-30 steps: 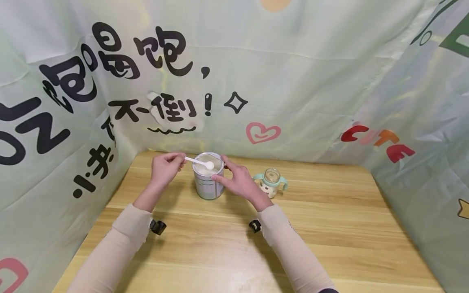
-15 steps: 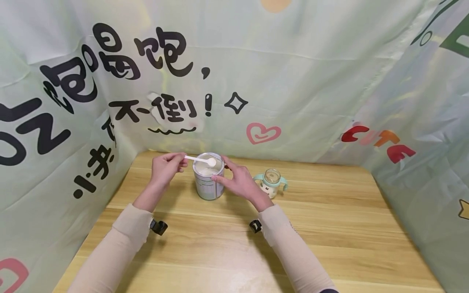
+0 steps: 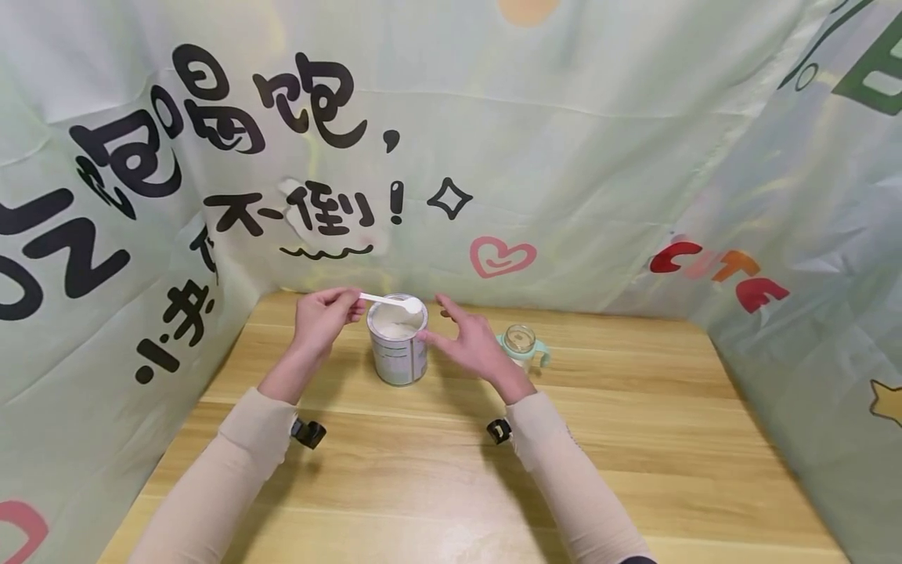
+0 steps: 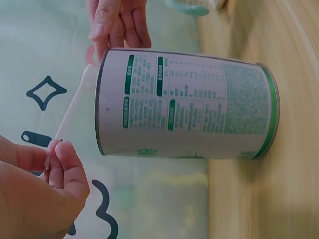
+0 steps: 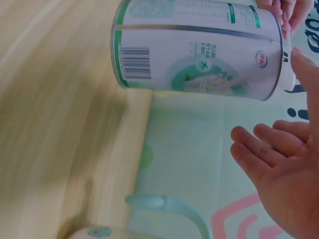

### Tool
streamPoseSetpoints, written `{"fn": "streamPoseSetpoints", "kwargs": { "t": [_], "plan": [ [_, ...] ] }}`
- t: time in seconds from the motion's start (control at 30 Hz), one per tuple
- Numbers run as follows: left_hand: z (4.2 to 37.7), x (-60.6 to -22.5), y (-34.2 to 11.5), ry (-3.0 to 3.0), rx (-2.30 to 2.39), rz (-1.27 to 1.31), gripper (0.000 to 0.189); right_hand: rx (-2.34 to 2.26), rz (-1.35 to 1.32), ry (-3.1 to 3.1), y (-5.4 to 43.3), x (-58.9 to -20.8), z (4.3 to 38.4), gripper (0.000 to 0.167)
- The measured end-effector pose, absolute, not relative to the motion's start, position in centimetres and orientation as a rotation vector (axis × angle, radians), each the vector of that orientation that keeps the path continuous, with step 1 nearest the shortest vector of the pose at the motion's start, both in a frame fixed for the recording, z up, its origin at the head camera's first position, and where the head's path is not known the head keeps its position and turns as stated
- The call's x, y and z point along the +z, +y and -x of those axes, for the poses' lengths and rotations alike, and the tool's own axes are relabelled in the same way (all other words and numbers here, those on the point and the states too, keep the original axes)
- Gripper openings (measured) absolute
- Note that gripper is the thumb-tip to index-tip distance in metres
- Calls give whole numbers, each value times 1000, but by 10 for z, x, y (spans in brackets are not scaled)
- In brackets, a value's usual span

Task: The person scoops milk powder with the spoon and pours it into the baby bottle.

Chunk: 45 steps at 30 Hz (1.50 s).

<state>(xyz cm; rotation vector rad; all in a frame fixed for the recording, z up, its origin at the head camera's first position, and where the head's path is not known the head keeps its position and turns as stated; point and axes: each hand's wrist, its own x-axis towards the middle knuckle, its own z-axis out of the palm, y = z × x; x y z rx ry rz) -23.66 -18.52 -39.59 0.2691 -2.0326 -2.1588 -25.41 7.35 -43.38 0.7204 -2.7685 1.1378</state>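
Observation:
My left hand (image 3: 322, 319) pinches the end of a long white scoop's handle (image 3: 380, 299). The scoop's bowl is held over the top of an upright milk powder can (image 3: 398, 362), near its rim; how full the bowl is cannot be told. Pale powder (image 3: 395, 327) shows inside the lidless can. To the can's right is my right hand (image 3: 475, 343), with fingers spread and parted from its side. The thumb points at the rim; whether it touches is unclear. In the left wrist view the scoop (image 4: 71, 109) slants across just above the can (image 4: 187, 102).
A baby bottle (image 3: 521, 339) with mint-green handles and no cap stands right of the can, partly behind my right wrist. The wooden table (image 3: 423, 486) is enclosed by a printed cloth backdrop (image 3: 599, 196) at the back and both sides.
The scoop has risen slightly toward the can's far rim with my left hand. My right hand has let go of the can and drawn a little to the right, now covering more of the bottle.

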Motion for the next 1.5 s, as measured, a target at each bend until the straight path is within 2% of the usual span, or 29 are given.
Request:
{"fn": "streamPoseSetpoints", "kwargs": {
  "t": [0.67, 1.5],
  "plan": [
    [242, -391, -151, -2053, -2194, -188, 36, 1165, -617, -2743, 111, -430, 252, 82],
    [250, -392, -97, -2158, -2205, -115, 28, 1161, -494, -2720, 163, -436, 247, 79]
  ]
}}
